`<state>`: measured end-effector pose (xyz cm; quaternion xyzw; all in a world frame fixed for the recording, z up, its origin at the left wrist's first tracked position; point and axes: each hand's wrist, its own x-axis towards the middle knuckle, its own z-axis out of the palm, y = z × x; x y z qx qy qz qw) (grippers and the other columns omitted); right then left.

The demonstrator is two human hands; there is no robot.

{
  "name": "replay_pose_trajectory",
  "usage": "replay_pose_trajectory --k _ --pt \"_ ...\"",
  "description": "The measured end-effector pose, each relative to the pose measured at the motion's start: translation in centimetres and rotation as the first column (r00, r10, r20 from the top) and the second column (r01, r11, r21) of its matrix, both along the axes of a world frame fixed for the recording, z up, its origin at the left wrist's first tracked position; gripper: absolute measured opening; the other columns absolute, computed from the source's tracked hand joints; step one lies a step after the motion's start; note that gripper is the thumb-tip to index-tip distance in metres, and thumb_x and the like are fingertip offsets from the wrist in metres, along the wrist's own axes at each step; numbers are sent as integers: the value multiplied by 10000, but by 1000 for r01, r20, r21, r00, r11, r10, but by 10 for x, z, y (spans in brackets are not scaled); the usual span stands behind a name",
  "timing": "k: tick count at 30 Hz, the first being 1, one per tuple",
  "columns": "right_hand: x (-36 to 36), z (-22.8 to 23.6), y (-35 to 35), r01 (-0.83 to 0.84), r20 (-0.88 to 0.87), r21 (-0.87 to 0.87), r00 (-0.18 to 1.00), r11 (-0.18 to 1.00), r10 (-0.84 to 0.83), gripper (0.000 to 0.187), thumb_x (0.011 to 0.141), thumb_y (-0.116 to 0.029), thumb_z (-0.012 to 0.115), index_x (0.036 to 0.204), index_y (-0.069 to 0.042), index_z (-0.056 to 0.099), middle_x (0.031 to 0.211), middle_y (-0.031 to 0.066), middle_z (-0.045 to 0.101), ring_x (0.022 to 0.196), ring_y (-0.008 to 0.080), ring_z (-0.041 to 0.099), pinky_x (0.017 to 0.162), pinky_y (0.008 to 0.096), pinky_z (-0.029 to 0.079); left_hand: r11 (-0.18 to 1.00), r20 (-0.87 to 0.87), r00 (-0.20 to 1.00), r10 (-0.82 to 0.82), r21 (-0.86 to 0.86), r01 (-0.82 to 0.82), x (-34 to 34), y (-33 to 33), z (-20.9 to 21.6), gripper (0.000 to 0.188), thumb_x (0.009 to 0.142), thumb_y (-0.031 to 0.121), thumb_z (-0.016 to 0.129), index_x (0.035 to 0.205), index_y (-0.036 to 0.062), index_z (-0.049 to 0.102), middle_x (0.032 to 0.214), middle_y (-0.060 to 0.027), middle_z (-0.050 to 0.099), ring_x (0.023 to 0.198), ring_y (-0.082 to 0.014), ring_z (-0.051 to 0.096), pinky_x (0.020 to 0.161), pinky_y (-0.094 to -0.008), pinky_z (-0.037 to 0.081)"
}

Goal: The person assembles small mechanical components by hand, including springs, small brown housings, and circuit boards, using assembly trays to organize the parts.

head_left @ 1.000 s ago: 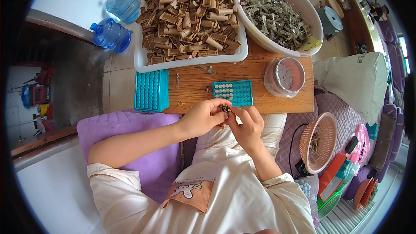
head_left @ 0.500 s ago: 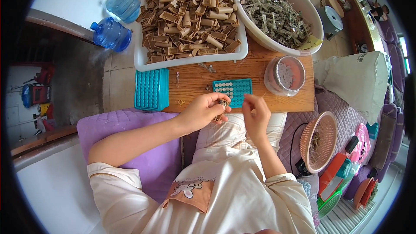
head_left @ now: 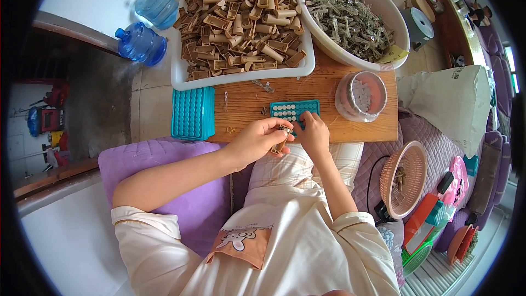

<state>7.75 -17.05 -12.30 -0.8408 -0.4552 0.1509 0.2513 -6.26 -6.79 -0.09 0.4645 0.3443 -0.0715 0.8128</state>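
While the left hand (head_left: pixel 262 138) clamps a casing (head_left: pixel 280 147) in its fingers near the tray (head_left: pixel 314 111), the right hand (head_left: pixel 314 136) (cannot tell whether its fingers meet) covers the tray's near edge. Discs (head_left: pixel 283 107) sit left; far-right cups (head_left: pixel 310 105) stand bare.

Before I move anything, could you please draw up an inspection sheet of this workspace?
Surface: wooden table, crowded at its far side.
Job's things: brown part in hand; teal tray partly filled with white round pieces; stacked teal trays; white bin heaped with brown casings; round basin of clear pieces; tub of small white pieces.
Clutter: small loose bits on the wood.
Hands: left hand holds the brown part; right hand at the tray, grip unclear.
Cables: dark cable beside the pink basket.
Surroundings: two blue water jugs left, white sack right.
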Motion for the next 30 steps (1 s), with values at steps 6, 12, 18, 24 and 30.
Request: replay_pose_trajectory --k 6,12,18,24,30 --pt "-2 -6 -9 -134 178 70 977 989 119 102 719 -118 568 777 -62 506 736 81 502 701 253 540 548 350 461 992 2 999 45 -117 -44 1 2 0 272 879 167 413 1122 45 429 1010 -87 524 807 -117 560 710 -248 484" --pt "0 -12 -16 -240 230 21 946 971 229 131 693 -36 499 822 -53 479 755 91 482 740 248 526 588 329 470 984 33 997 75 -163 -69 1 2 1 277 886 176 408 1130 45 418 1022 -86 516 801 -120 560 703 -247 489" --pt "0 -6 -14 -241 243 -18 940 970 239 125 685 -29 493 806 -58 480 747 83 484 738 237 532 583 326 473 963 66 987 146 -238 -127 1 2 -1 285 882 204 426 1123 51 427 1015 -78 520 797 -125 562 694 -242 490" --pt "1 -8 -13 -196 258 47 950 979 178 73 712 -69 521 779 -74 492 722 67 486 706 226 535 557 325 468 941 90 978 188 -303 -153 1 6 -5 284 875 227 440 1108 65 443 979 -63 547 793 -134 568 690 -242 492" --pt "1 -11 -13 -181 242 100 958 978 152 79 727 -105 555 776 -81 497 717 64 490 694 229 534 542 333 455 960 40 982 186 -220 -173 2 7 -3 260 873 232 447 1071 65 469 966 -59 550 780 -130 569 687 -253 489"
